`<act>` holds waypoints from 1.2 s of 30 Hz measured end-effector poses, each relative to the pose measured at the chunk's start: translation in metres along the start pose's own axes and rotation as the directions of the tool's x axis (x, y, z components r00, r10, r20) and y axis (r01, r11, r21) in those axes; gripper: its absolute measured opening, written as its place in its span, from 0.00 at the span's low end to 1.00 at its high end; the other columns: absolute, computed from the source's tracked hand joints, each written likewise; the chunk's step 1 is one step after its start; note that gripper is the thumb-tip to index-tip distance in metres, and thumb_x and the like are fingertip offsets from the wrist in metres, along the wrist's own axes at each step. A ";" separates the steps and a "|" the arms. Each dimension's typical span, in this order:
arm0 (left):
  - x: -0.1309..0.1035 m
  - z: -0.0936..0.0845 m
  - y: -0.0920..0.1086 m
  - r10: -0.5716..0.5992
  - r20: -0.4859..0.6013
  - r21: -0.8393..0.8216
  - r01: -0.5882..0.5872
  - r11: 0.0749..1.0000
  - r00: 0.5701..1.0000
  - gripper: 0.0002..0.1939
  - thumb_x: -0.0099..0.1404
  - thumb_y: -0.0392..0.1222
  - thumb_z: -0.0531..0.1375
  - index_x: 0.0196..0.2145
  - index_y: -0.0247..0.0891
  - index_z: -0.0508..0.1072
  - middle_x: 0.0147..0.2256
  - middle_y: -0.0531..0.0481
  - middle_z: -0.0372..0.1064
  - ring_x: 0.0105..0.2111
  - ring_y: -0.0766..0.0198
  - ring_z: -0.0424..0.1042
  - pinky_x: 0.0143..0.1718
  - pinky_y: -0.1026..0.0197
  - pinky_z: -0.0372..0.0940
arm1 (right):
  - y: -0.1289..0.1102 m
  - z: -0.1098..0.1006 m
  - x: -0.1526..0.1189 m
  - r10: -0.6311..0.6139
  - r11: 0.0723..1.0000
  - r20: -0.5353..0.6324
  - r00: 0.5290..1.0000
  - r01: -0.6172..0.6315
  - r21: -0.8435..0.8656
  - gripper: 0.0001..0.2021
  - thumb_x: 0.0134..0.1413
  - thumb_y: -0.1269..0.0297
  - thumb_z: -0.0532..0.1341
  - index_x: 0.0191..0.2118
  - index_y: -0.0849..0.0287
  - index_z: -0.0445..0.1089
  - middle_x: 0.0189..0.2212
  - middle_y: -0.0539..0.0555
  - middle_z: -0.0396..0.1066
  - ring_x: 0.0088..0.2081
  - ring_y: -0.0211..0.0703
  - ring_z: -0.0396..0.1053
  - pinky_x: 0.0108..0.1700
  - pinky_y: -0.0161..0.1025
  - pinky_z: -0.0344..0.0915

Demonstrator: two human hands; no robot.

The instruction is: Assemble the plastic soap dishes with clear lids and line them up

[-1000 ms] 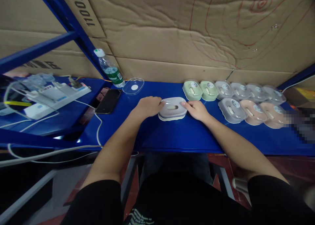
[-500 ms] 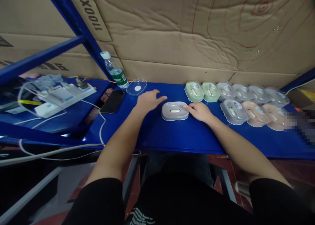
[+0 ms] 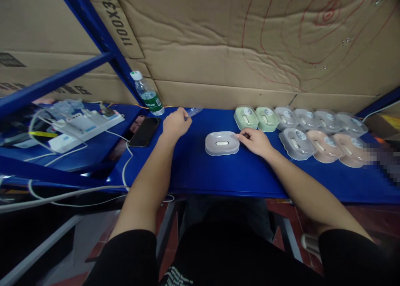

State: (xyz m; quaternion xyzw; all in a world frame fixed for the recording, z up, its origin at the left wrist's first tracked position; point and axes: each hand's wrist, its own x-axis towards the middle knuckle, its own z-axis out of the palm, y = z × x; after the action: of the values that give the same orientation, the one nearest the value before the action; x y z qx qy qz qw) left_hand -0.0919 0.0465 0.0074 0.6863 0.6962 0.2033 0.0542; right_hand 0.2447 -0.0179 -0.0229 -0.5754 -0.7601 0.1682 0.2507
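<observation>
My left hand (image 3: 175, 123) is closed on a clear plastic lid (image 3: 195, 111), which it holds tilted near the back of the blue table; its fingertips are partly hidden. In front of me lies a grey oval dish (image 3: 215, 148), like a soap dish, with a small white piece in its middle. My right hand (image 3: 255, 141) pinches the right end of this dish, thumb on the rim and fingers curled.
Two green lidded dishes (image 3: 246, 118) and several grey ones (image 3: 308, 120) line the back right. Before them sit a grey dish (image 3: 296, 144) and pink ones (image 3: 325, 146). Leftward are a water bottle (image 3: 151, 100), a phone (image 3: 144, 131), a power strip (image 3: 87, 129) and white cables.
My left hand has moved left and closed on the clear lid, which has been lifted from lying flat and shifted right. My right hand stays at the grey dish.
</observation>
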 end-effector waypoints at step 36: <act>-0.045 0.041 0.068 0.364 0.122 -0.420 -0.285 0.862 0.923 0.25 0.76 0.56 0.54 0.59 0.38 0.77 0.52 0.40 0.78 0.54 0.53 0.75 0.59 0.49 0.69 | 0.006 -0.012 -0.004 -0.376 0.923 -0.001 0.926 0.375 0.089 0.40 0.51 0.38 0.75 0.66 0.50 0.73 0.62 0.62 0.75 0.61 0.64 0.74 0.65 0.63 0.69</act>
State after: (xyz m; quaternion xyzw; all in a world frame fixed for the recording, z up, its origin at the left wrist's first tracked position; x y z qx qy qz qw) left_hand -0.0119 0.0095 -0.0150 0.7856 0.5060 0.2764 0.2246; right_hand 0.2573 -0.0203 -0.0170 -0.4062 -0.8502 0.1546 0.2971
